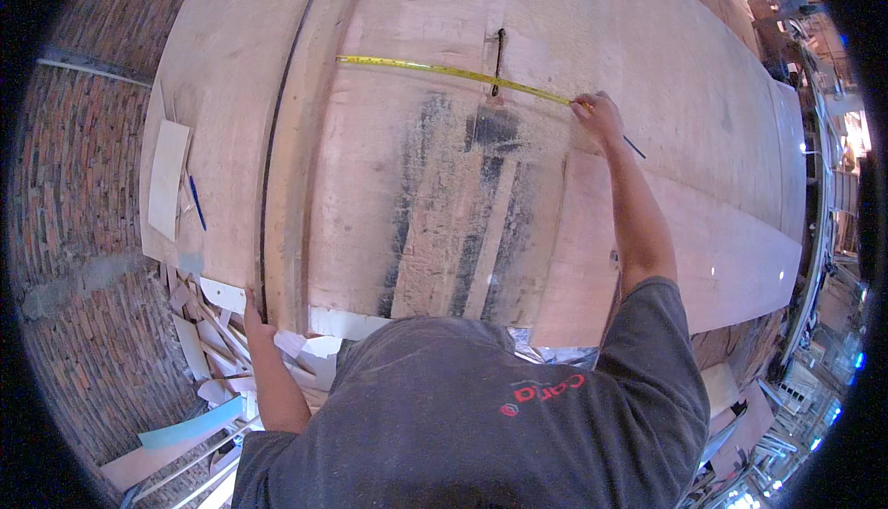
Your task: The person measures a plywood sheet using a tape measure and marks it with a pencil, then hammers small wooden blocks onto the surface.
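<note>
**Measuring across the plywood sheet**

Brick flooring is showing on the near-left side of the worktop (740, 259), which is carrying large plywood sheets (416, 185) stacked flat. A yellow tape measure (444, 70) is lying stretched across the top sheet, running from the upper left towards the right hand (599, 116). That hand is reaching far out, pinching the tape's right end down against the wood with its fingers closed, and a dark pencil (635, 147) is sticking out just beyond the hand on the side away from the tape. A black clamp-like piece (499, 60) is crossing the tape near its middle. Dark smears are streaking the wood just nearer the person than the tape.

The left hand (254, 319) is resting at the near edge of the sheets, well apart from the tape, fingers laid against the edge; how firmly it is gripping cannot be told. Offcuts (208, 342) are lying piled on the floor beside it, and a blue pen (196, 202) is lying on the far-left sheet.

The step in hand appears to be taking a measurement. Marking would call for keeping the tape taut and flat while bringing the pencil tip to the reading.
</note>
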Demonstrator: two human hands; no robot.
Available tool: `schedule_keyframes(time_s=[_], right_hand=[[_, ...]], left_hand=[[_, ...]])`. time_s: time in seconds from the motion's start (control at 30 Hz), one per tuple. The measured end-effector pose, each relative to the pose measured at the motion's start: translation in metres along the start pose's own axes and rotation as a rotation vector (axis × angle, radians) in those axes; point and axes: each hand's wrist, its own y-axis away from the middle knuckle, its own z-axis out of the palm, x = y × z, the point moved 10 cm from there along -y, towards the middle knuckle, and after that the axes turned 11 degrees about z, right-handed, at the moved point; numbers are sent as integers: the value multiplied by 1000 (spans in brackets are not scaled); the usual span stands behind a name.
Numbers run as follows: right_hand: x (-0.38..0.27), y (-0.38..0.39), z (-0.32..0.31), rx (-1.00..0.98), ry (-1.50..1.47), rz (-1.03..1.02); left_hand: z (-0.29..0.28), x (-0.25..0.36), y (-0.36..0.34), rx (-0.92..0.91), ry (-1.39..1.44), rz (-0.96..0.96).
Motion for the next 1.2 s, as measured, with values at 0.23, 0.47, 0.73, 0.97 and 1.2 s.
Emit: schedule_keyframes(time_s=[0.23,0.47,0.73,0.97,1.2], right_hand=[[-14,-8,17,-41,55,14],[-41,2,17,19,-16,8],[-57,3,39,44,-44,-22],[-80,-15,64,111,67,-230],[37,26,105,-145,17,112]], left_hand=[[9,10,-8,-125,150,-53],[-17,26,-28,-10,74,-55],[-9,54,-28,1,18,-43],[-75,48,-84,-132,172,37],[-45,70,-81,114,294,11]])
